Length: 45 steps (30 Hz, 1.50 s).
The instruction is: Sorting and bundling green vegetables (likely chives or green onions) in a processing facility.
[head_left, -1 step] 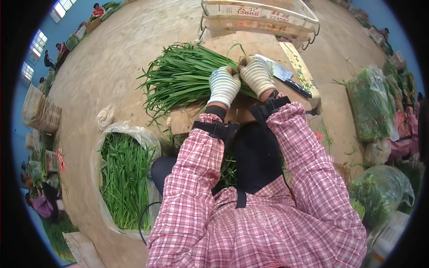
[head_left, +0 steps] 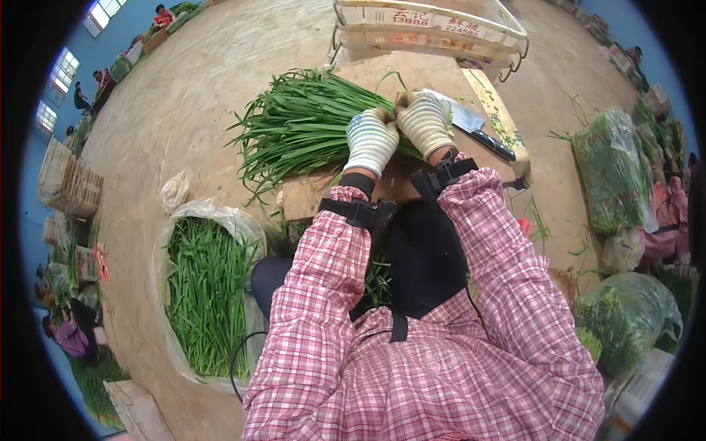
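A large bunch of long, flat green leaves, like garlic chives (head_left: 301, 132), lies across a wooden board, leaf tips to the left. Over its right end, my left hand (head_left: 373, 140) and my right hand (head_left: 424, 121) meet, both in striped knit gloves. The fingers of each are closed in a pinch, fingertips nearly touching, and whatever is between them is hidden. One thin green strand (head_left: 390, 74) arcs up just beyond my hands. Right of my right hand rests a cleaver (head_left: 471, 123) with a black handle, lying flat on the board (head_left: 368, 71).
A white plastic crate (head_left: 434, 22) with metal handles stands beyond the board. At my left, an open plastic bag (head_left: 254, 235) holds more green leaves. Wrapped greens (head_left: 610, 173) and a clear bag of greens (head_left: 625, 316) sit on the right. Other people are along the walls.
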Available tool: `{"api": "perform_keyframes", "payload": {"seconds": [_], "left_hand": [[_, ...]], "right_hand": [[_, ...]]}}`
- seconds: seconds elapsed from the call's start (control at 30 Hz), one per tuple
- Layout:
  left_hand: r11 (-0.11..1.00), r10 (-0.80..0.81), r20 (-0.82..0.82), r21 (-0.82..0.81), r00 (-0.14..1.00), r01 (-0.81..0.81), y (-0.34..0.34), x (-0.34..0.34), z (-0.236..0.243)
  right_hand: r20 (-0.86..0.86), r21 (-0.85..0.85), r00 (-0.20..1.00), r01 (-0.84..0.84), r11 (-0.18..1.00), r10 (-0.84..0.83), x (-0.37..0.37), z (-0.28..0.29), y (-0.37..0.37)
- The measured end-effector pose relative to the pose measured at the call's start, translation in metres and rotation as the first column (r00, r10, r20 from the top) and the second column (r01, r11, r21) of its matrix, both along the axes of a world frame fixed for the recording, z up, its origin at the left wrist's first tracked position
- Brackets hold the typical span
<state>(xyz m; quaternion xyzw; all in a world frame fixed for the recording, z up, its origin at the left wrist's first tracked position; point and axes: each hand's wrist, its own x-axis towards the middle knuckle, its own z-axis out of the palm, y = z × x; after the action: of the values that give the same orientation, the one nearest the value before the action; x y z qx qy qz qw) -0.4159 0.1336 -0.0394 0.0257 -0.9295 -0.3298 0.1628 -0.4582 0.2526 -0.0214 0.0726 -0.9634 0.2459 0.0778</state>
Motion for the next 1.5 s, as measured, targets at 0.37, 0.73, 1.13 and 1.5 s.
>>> {"api": "perform_keyframes", "payload": {"seconds": [0.37,0.73,1.13,1.5], "left_hand": [[0.997,0.063,0.075,-0.052,0.995,-0.059,0.004,-0.001,-0.001],[0.988,-0.084,0.252,0.15,0.964,0.047,-0.022,-0.017,0.009],[0.832,-0.532,0.196,-0.063,0.824,0.552,-0.012,-0.035,0.04],[0.874,-0.454,0.047,0.218,0.89,0.434,-0.02,-0.012,0.009]], "right_hand": [[0.057,0.029,0.993,-0.102,0.994,0.101,-0.012,-0.013,0.01],[-0.534,-0.017,0.843,-0.085,0.996,0.063,0.026,-0.03,0.012],[-0.548,0.011,0.836,0.017,1.0,-0.008,0.054,-0.047,-0.013],[-0.174,-0.396,0.979,-0.166,0.903,0.104,0.03,-0.019,0.042]]}}
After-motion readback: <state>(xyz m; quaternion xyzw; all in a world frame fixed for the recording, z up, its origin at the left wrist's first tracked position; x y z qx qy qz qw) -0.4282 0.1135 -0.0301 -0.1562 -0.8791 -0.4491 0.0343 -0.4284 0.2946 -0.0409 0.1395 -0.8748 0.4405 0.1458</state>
